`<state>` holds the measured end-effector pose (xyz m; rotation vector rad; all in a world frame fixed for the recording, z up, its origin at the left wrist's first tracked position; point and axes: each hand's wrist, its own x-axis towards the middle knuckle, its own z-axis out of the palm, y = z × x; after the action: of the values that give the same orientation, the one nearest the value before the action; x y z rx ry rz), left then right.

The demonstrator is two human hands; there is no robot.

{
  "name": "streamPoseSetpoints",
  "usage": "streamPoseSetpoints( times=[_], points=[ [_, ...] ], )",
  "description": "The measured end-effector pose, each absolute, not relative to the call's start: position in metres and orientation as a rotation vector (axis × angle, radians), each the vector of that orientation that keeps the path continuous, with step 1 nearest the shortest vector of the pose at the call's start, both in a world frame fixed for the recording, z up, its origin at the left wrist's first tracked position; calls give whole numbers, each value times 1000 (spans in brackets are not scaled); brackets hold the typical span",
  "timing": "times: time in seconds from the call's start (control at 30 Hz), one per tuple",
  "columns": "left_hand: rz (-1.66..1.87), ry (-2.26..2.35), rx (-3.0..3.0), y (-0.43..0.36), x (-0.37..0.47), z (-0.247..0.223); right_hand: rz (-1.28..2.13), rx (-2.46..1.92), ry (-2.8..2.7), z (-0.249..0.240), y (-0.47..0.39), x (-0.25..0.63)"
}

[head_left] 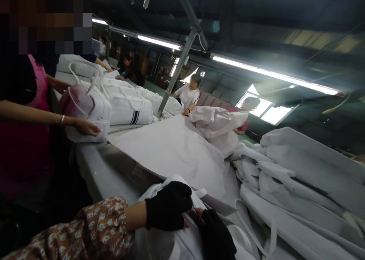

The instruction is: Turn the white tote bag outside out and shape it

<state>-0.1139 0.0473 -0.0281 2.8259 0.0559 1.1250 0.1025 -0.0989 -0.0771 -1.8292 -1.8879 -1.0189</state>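
Gripping a white bag [171, 248], both gloved hands, left hand [168, 206] and right hand [215, 233], hold it closed-fisted; beyond the grip, finished bags [129, 107] line the bench [99, 168], unworked white pieces [285, 191] heaped alongside.

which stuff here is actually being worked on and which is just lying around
In hand:
- left hand in black glove, gripping white fabric bag piece
- right hand on it too

Lying about:
- heap of white fabric pieces
- finished white bags
- flat white sheet
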Motion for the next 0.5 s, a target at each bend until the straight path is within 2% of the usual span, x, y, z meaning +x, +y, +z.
streamPoseSetpoints(
  times=[0.17,0.5],
  points=[
    [1205,-202,2950,54,-111,-9,-901,-1935,-1702,-88,-101,109],
    [847,-127,3143,69,-89,-10,-886,-1854,-1709,-90,-103,101]
  ],
)
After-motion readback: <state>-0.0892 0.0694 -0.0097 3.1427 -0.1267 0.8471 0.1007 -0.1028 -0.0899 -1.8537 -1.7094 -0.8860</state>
